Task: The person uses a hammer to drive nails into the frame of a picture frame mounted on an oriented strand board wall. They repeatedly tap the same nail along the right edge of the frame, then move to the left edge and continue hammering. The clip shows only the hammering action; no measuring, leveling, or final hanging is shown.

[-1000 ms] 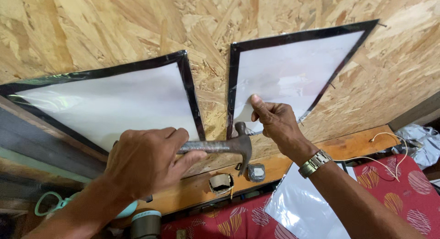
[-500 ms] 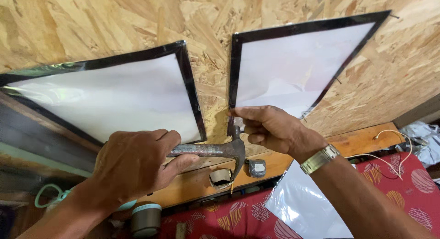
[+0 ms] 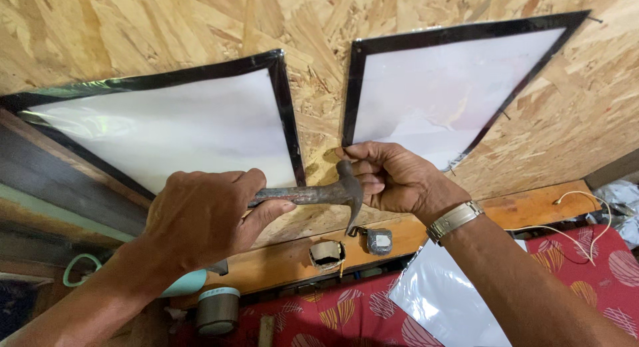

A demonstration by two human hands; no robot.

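A: Nearest us, the left hand (image 3: 200, 220) has its fingers wrapped tight round the handle of the hammer (image 3: 319, 195), and the head sits right up against the right hand (image 3: 393, 180). That one's curled nearly closed, fingertips pinched at the lower corner of the right framed sheet (image 3: 446, 97), about eleven o'clock from the knuckles. I'd guess it's steadying a small nail, but that's too small to make out.

B: So the risk is plain: hammer and fingers are touching. A blow that lands a touch off would likely catch a fingertip, or glance onto the black frame edge and dent it.

A: Also, the grip is high on the handle, close to the head. That could mean less control if the swing gets bigger.

B: What's round about?

A: Below, at six o'clock from the hammer, a tape roll (image 3: 327, 254) and a small grey block (image 3: 379, 241) lie on the wooden ledge (image 3: 532, 210). A loose clear sheet (image 3: 446, 300) lies on the red patterned cloth (image 3: 599, 267), and a white cable (image 3: 579, 220) trails at three o'clock.

B: And farther off?

A: The left framed sheet (image 3: 173, 130) at ten o'clock, just beside the hammer's path, on the chipboard wall (image 3: 166, 27).
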